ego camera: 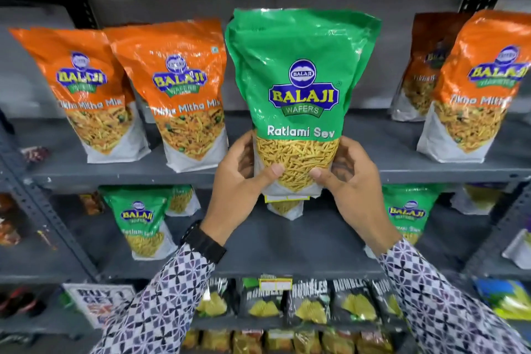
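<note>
A green Balaji Ratlami Sev bag (pixel 298 89) stands upright in the middle of the view, in front of the grey upper shelf (pixel 402 169). My left hand (pixel 241 184) grips its lower left side, thumb across the front. My right hand (pixel 350 181) grips the lower right side the same way. The bag's bottom edge is partly hidden by my thumbs. A black watch sits on my left wrist.
Orange Tikha Mitha Mix bags (pixel 184 100) stand left and right (pixel 474 95) on the upper shelf. Green Ratlami Sev bags (pixel 140 224) sit on the shelf below. Black Rumbles packets (pixel 307 304) hang lower down. A shelf upright (pixel 51 218) runs at the left.
</note>
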A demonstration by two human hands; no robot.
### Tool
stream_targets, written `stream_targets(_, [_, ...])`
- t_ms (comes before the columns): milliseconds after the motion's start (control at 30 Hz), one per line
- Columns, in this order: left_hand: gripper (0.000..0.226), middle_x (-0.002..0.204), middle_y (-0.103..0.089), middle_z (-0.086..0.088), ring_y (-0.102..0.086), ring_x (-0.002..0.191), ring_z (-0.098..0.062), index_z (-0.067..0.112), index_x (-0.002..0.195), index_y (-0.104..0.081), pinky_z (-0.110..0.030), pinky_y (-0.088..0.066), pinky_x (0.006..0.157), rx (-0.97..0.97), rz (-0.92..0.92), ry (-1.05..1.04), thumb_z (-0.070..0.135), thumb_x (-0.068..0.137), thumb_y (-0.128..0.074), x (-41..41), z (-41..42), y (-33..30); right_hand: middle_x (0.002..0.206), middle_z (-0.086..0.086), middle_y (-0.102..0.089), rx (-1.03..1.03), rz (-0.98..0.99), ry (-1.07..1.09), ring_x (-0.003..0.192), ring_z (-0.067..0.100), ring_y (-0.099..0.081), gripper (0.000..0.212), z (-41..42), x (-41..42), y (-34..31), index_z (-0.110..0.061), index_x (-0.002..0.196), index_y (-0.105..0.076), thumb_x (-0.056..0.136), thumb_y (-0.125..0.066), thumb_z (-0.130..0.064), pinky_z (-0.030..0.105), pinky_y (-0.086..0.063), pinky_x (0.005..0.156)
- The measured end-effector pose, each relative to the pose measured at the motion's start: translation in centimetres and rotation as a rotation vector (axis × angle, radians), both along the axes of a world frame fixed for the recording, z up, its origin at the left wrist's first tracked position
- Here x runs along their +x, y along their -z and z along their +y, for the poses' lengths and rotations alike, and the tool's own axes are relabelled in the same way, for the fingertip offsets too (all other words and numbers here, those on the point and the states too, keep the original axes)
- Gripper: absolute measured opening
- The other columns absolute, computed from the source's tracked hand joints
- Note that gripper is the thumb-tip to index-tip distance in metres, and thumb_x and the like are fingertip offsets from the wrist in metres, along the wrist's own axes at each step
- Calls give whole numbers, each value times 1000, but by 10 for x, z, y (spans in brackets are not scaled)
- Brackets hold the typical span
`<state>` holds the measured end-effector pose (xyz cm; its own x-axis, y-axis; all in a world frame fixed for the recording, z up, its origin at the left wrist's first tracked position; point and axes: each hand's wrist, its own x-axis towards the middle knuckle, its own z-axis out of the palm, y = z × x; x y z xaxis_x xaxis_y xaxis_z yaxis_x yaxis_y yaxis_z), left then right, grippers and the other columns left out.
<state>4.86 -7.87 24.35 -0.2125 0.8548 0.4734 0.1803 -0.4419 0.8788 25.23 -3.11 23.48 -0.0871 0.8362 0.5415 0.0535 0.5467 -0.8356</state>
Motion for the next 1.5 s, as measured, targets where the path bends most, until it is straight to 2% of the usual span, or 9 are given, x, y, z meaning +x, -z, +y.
stream_targets(133, [64, 128, -75, 20, -70, 123, -5, 41, 135, -59, -21, -56, 99, -57, 10, -44, 19, 82, -88, -5, -26, 35, 117, -9, -76, -56, -57, 7, 111, 16, -73, 60, -25, 2, 33, -42, 123, -58, 82, -85, -8, 36, -58, 96])
stream_targets(367, [66, 127, -76, 13, -71, 121, -9, 29, 140, -56, -24, -58, 97, -284, -35, -16, 7, 85, -84, -20, -41, 128, 116, -16, -74, -266, -203, -13, 106, 4, -73, 61, -41, -5, 114, -36, 125, -56, 79, -89, -14, 25, -59, 90])
stream_targets(567, [85, 138, -68, 6, -68, 126, -8, 23, 144, -51, -28, -56, 105, -523, 16, -14, 33, 70, -90, -31, -33, 197, 97, -21, -70, -460, -401, 2, 86, -20, -64, 50, -28, -19, 190, -23, 109, -53, 77, -90, -16, 3, -47, 72])
stream_targets(733, [76, 138, -70, 0, -67, 127, -21, 25, 135, -51, -51, -52, 113, -722, 149, -38, 31, 71, -92, -41, -4, 241, 101, -3, -77, -585, -473, 23, 95, 19, -75, 50, -6, -31, 242, -22, 105, -53, 74, -91, -13, 47, -63, 86])
stream_targets(800, [74, 137, -69, 1, -68, 123, -21, 21, 137, -51, -44, -56, 109, -760, 160, -40, 23, 75, -91, -39, 10, 242, 100, 0, -77, -582, -498, 47, 94, 22, -75, 50, 9, -36, 247, -20, 106, -53, 74, -91, -12, 45, -64, 83])
stream_targets(900, [71, 129, -66, 3, -66, 110, -12, 12, 145, -48, -14, -58, 91, -756, 146, -19, -2, 84, -82, -36, 35, 241, 99, 2, -76, -585, -520, 75, 89, 23, -74, 53, 33, -43, 245, -17, 112, -55, 74, -91, -10, 40, -64, 76])
stream_targets(1000, [69, 121, -62, 10, -64, 103, -5, 11, 143, -49, 0, -52, 79, -761, 182, -44, -2, 84, -83, -36, 55, 244, 103, 7, -77, -578, -564, 101, 91, 25, -74, 58, 55, -47, 246, -11, 116, -55, 71, -92, -8, 43, -64, 82])
stream_targets(1167, [70, 135, -70, 1, -69, 123, -21, 22, 140, -46, -44, -55, 110, -751, 232, -84, 8, 83, -85, -36, 76, 264, 106, 13, -78, -553, -629, 135, 94, 32, -74, 60, 75, -49, 253, -8, 120, -52, 73, -90, -6, 42, -62, 82])
stream_targets(1500, [70, 141, -69, -1, -69, 124, -25, 27, 142, -41, -48, -55, 109, -725, 305, -92, 15, 87, -83, -35, 95, 270, 103, 13, -77, -510, -651, 143, 94, 34, -74, 59, 88, -45, 259, -6, 123, -48, 78, -87, -10, 47, -61, 82])
